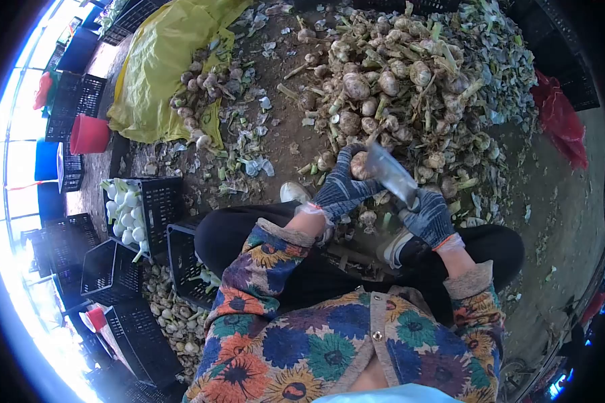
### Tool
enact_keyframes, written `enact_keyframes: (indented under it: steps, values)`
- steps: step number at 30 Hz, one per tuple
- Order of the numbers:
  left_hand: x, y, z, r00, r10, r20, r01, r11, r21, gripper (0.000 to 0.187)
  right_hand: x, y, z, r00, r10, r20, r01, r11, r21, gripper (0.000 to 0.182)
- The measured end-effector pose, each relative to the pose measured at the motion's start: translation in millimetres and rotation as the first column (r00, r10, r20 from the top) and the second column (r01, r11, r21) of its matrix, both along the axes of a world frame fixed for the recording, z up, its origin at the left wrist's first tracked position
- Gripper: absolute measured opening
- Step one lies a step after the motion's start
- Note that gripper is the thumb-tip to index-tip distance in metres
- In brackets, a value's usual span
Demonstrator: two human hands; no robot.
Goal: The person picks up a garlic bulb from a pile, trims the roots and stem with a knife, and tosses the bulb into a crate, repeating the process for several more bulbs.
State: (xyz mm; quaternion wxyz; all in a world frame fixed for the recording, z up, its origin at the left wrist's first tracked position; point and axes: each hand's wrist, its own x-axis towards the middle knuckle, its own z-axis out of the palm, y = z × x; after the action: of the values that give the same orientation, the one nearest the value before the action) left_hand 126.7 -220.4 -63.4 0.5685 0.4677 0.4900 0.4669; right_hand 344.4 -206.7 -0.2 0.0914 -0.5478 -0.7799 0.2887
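Observation:
My left hand (345, 188), in a grey knit glove, is closed around a garlic bulb (361, 166) at the near edge of a large heap of unpeeled garlic (383, 80). In my right hand (429, 218), gloved the same way, is a knife with a broad metal blade (392, 174). Its blade points up and to the left, its tip close beside the bulb. The handle is mostly hidden inside my fist. Loose garlic bulbs with cut stems lie on the soil just beyond both hands.
A black crate of cleaned white garlic (124, 213) stands at left, near another black crate (188, 262). More garlic (175, 312) lies behind these. A yellow sheet (165, 64) covers ground at upper left. Leaf trimmings (497, 60) and a red net bag (559, 121) lie at right.

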Motion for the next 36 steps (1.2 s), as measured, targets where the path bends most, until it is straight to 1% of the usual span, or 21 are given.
enact_keyframes:
  steps: [1, 2, 3, 4, 6, 7, 10, 13, 16, 22, 23, 24, 25, 26, 28, 31, 32, 33, 34, 35, 36]
  values:
    - [1, -2, -28, 0.995, -0.009, -0.097, 0.023, 0.989, 0.147, 0.071, -2, -1, 8, 0.997, 0.069, 0.044, -0.069, 0.998, 0.01, 0.042]
    - [4, 2, -44, 0.984, -0.041, 0.171, 0.039, 0.999, 0.016, 0.078, -4, -1, 15, 0.987, 0.136, 0.087, -0.138, 0.99, 0.017, 0.041]
    - [7, 7, -45, 0.907, -0.003, 0.421, 0.06, 0.991, -0.122, 0.085, -5, -2, 20, 0.971, 0.202, 0.13, -0.206, 0.978, 0.021, 0.04]
    - [3, 5, -46, 0.997, -0.046, 0.066, 0.038, 0.993, 0.109, 0.087, -7, 0, 23, 0.955, 0.253, 0.156, -0.26, 0.965, 0.026, 0.039]
    - [0, -2, -34, 0.995, -0.083, 0.056, 0.082, 0.997, 0.011, 0.06, -9, 2, 21, 0.935, 0.301, 0.19, -0.311, 0.95, 0.023, 0.04]
    - [0, -7, -43, 0.996, -0.067, 0.054, 0.066, 0.997, 0.034, 0.063, -10, 3, 20, 0.923, 0.325, 0.207, -0.337, 0.941, 0.021, 0.041]
    - [0, -9, -48, 0.973, -0.083, 0.217, 0.089, 0.996, -0.018, 0.066, -17, 8, 29, 0.891, 0.381, 0.247, -0.375, 0.924, -0.073, 0.043]
    - [-2, -6, -56, 0.938, -0.099, 0.333, 0.121, 0.992, -0.045, 0.068, -21, 10, 35, 0.892, 0.396, 0.215, -0.381, 0.918, -0.108, 0.043]
    - [-3, -7, -53, 0.932, -0.106, 0.347, 0.131, 0.99, -0.051, 0.071, -19, 14, 32, 0.867, 0.457, 0.2, -0.431, 0.888, -0.16, 0.042]
    - [-4, -14, -20, 0.937, -0.089, 0.337, 0.118, 0.991, -0.066, 0.076, -7, 20, 21, 0.843, 0.467, 0.265, -0.417, 0.881, -0.225, 0.039]
    - [-3, -14, -14, 0.94, -0.087, 0.329, 0.119, 0.99, -0.078, 0.077, -2, 19, 16, 0.843, 0.475, 0.252, -0.437, 0.878, -0.194, 0.038]
    - [-3, -14, -4, 0.948, -0.09, 0.304, 0.131, 0.985, -0.115, 0.078, 3, 16, 9, 0.846, 0.477, 0.237, -0.449, 0.878, -0.163, 0.038]
    - [0, -1, 15, 0.966, -0.258, -0.017, 0.249, 0.943, -0.22, 0.081, 7, 18, 2, 0.847, 0.481, 0.227, -0.466, 0.877, -0.119, 0.038]
    - [3, 12, 34, 0.829, -0.469, -0.305, 0.369, 0.868, -0.332, 0.084, 13, 20, -8, 0.855, 0.449, 0.259, -0.43, 0.893, -0.132, 0.037]
    - [2, -7, 47, 0.902, -0.167, -0.397, 0.208, 0.976, 0.063, 0.084, 29, 25, -26, 0.868, 0.378, 0.322, -0.345, 0.925, -0.157, 0.036]
    - [3, -12, 35, 0.975, -0.088, -0.202, 0.12, 0.981, 0.152, 0.071, 47, 34, -13, 0.918, 0.227, 0.325, -0.252, 0.967, 0.036, 0.035]
    - [12, -7, 26, 0.903, -0.017, 0.429, 0.053, 0.996, -0.071, 0.057, 40, 30, -9, 0.919, 0.199, 0.339, -0.219, 0.975, 0.022, 0.03]
    - [6, 2, 13, 0.717, 0.044, 0.695, 0.103, 0.98, -0.168, 0.048, 44, 20, -25, 0.972, 0.218, 0.092, -0.223, 0.974, 0.051, 0.028]
    - [1, 13, 15, 0.465, 0.162, 0.87, 0.166, 0.95, -0.266, 0.039, 34, 18, -39, 0.958, 0.235, -0.166, -0.22, 0.97, 0.103, 0.025]
    - [2, 9, 18, 0.633, 0.222, 0.741, -0.024, 0.963, -0.268, 0.036, 34, 8, -42, 0.912, 0.039, -0.408, -0.135, 0.969, -0.209, 0.022]
    - [3, 8, 35, 0.77, 0.32, 0.552, -0.207, 0.944, -0.257, 0.034, 23, 0, -29, 0.797, -0.258, -0.546, -0.056, 0.868, -0.492, 0.019]
